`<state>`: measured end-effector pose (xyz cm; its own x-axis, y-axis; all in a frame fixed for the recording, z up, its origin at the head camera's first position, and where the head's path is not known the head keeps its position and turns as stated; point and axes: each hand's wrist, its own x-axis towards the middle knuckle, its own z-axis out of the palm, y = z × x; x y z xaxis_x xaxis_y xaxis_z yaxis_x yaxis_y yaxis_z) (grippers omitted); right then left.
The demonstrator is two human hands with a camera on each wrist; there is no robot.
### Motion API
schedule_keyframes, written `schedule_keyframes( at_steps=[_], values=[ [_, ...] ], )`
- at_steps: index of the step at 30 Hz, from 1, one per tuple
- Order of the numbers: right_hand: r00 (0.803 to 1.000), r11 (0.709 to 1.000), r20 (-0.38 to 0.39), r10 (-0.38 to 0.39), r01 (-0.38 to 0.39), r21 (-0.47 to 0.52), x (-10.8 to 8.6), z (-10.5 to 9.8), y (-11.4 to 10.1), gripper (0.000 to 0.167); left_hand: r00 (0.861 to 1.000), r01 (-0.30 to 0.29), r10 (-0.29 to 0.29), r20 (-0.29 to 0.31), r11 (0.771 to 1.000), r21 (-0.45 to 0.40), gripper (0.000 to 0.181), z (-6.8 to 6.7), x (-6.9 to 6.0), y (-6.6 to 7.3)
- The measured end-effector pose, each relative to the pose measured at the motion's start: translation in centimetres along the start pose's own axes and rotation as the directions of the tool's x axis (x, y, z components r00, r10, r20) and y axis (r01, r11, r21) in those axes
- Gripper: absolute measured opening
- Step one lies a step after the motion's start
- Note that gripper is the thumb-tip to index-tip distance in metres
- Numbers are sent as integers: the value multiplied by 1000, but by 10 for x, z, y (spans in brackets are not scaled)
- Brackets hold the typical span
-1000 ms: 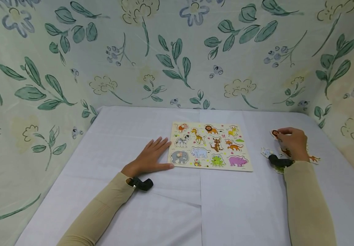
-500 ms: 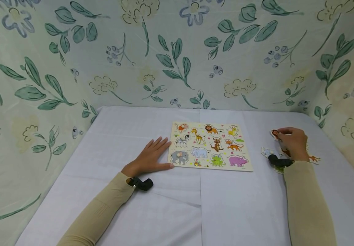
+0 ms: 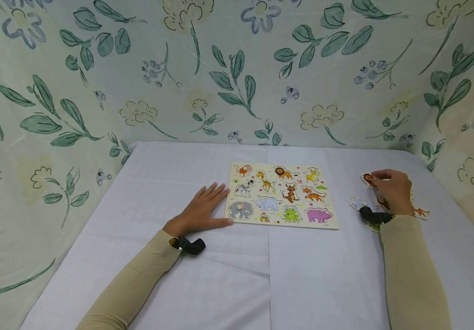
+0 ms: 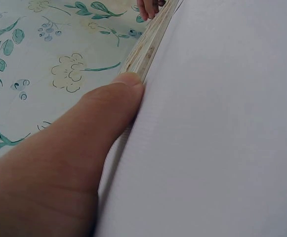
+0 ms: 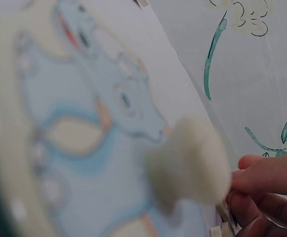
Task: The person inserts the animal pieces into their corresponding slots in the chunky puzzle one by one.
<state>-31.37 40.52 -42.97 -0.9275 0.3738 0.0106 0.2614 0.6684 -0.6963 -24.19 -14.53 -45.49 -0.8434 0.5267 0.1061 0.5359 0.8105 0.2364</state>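
Observation:
A wooden animal puzzle board [image 3: 304, 219] lies on the white cloth, printed with a lion, giraffe, zebra and other animals. My left hand [image 3: 201, 211] rests flat beside it, fingers spread, touching its left edge. In the left wrist view the thumb [image 4: 103, 108] presses on the board's corner. Over a small heap of loose pieces, my right hand [image 3: 395, 190] pinches a puzzle piece [image 3: 366, 179] with a reddish-brown head. The hand and wrist hide part of the heap. Up close in the right wrist view is a blue animal piece [image 5: 84, 173] with a pale knob [image 5: 195, 160].
Around the right hand lie a blue piece [image 3: 357, 203], a green piece [image 3: 373, 228] and an orange piece [image 3: 421, 212]. A white cloth [image 3: 228, 293] covers the table. Floral fabric [image 3: 237, 82] hangs behind and at both sides.

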Motion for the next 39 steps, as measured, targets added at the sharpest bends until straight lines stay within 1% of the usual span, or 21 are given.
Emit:
schedule_keyframes(
  at_steps=[5, 13, 19, 23, 28, 36, 39],
  values=[
    [1000, 1000, 5, 15, -15, 7, -2, 0, -3, 45, 1000, 2, -2, 4, 1000, 1, 99, 0, 0, 0],
    [1000, 1000, -1, 18, -18, 17, -10, -1, -18, 44, 1000, 2, -2, 3, 1000, 4, 99, 0, 0, 1],
    [1000, 1000, 6, -21, 21, 22, -13, 0, -28, 45, 1000, -4, 4, -3, 1000, 2, 99, 0, 0, 0],
    [998, 998, 10, -58, 58, 11, -10, 2, -31, 43, 1000, -6, 6, -3, 1000, -8, 99, 0, 0, 0],
    [996, 996, 24, -84, 84, -1, -8, 6, -37, 40, 1000, -9, 9, -1, 1000, -20, 99, -2, -1, 1],
    [992, 992, 10, -123, 124, -22, -14, 13, -52, 35, 1000, -13, 13, -3, 1000, -24, 99, -2, -1, 1],
    [989, 988, 4, -150, 150, -35, -15, 15, -55, 34, 1000, -15, 15, -8, 1000, -22, 99, -2, -1, 1]
  ],
)
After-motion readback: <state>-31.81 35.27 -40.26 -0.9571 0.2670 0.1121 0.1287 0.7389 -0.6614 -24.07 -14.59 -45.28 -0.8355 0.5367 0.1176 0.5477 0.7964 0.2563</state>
